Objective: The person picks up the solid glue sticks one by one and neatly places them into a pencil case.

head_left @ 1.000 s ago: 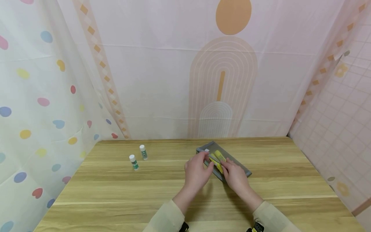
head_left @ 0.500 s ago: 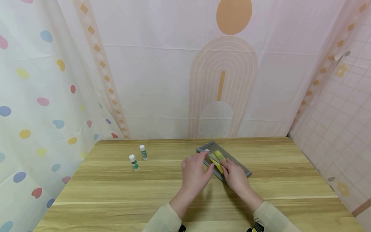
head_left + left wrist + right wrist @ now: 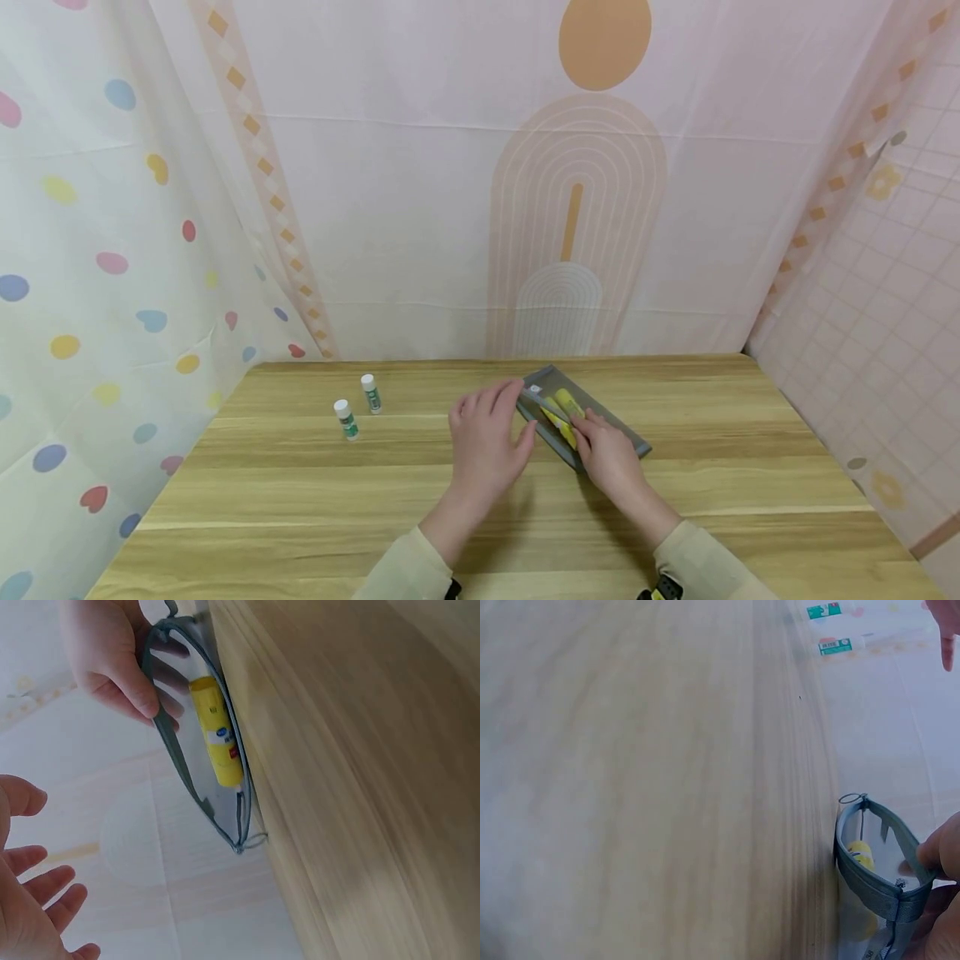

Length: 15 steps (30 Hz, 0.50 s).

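Observation:
A grey see-through zip pouch (image 3: 606, 418) lies on the table, its mouth gaping towards the near left. My right hand (image 3: 611, 457) pinches the upper edge of the mouth between thumb and fingers, lifting it. Inside lies a yellow glue stick (image 3: 216, 731) with a printed label; from the head view yellow shows both through the mouth and through the upper sheet. My left hand (image 3: 483, 437) hovers left of the mouth, fingers spread and holding nothing. In the left wrist view its fingers are apart from the pouch.
Two white-capped glue sticks with green labels stand upright at the table's back left, one nearer (image 3: 347, 421) and one farther (image 3: 372, 395). The wooden table (image 3: 300, 508) ends at a patterned curtain (image 3: 405, 233) behind. More curtains hang on both sides.
My left hand has drawn away to the left from the pouch's mouth, its fingers opening out. The right hand keeps its pinch on the edge, and the pouch stays in place.

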Each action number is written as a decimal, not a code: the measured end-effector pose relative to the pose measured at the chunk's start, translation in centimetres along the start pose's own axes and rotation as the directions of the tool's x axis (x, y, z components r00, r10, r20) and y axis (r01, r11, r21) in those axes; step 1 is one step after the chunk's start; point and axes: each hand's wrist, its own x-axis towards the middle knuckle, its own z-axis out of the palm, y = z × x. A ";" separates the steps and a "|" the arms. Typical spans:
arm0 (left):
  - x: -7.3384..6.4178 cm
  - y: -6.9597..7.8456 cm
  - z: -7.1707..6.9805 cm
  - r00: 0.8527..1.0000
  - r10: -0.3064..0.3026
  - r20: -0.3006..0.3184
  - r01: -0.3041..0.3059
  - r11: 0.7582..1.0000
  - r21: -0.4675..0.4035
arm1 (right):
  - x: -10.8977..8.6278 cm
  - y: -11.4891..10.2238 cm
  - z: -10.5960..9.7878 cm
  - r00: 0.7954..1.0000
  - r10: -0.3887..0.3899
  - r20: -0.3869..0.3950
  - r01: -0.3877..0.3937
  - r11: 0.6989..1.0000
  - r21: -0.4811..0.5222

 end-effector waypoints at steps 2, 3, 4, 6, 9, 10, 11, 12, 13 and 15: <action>0.0 -0.3 -0.2 1.000 0.008 -0.015 -0.008 1.000 0.005 | 0.0 0.0 0.0 1.000 0.003 0.003 -0.003 1.000 0.002; 0.0 -0.5 -0.3 1.000 0.009 -0.017 -0.009 1.000 0.007 | 0.0 -0.1 -0.1 1.000 0.006 0.006 -0.006 1.000 0.003; 0.0 -0.8 -0.3 1.000 0.014 -0.024 -0.014 1.000 0.012 | 0.0 -0.1 -0.1 1.000 0.009 0.009 -0.009 1.000 0.003; -0.1 -1.2 -0.4 0.999 0.021 -0.032 -0.020 1.000 0.022 | 0.0 -0.1 -0.2 1.000 0.012 0.013 -0.012 1.000 0.002; -0.3 -2.0 -0.4 0.999 0.021 -0.038 -0.019 0.999 0.034 | -0.1 -0.1 -0.2 1.000 0.009 0.012 -0.009 1.000 -0.002; -0.4 -2.3 -0.4 0.999 0.021 -0.040 -0.020 0.999 0.041 | -0.1 -0.1 -0.2 1.000 0.005 0.010 -0.005 1.000 -0.004; -0.5 -2.6 -0.5 0.999 0.018 -0.037 -0.016 0.999 0.044 | -0.1 -0.1 -0.2 1.000 0.003 0.008 -0.003 1.000 -0.004; -0.6 -2.9 -0.4 0.999 0.014 -0.037 -0.012 0.999 0.052 | -0.1 -0.1 -0.2 1.000 0.001 0.006 -0.001 1.000 -0.004; -0.7 -3.1 -0.5 0.999 0.009 -0.033 -0.007 0.999 0.054 | -0.1 -0.1 -0.2 1.000 -0.001 0.004 0.001 1.000 -0.003; -0.8 -3.6 -0.7 0.999 0.002 -0.032 0.000 0.998 0.059 | -0.1 -0.1 -0.3 1.000 -0.005 0.003 0.005 1.000 -0.004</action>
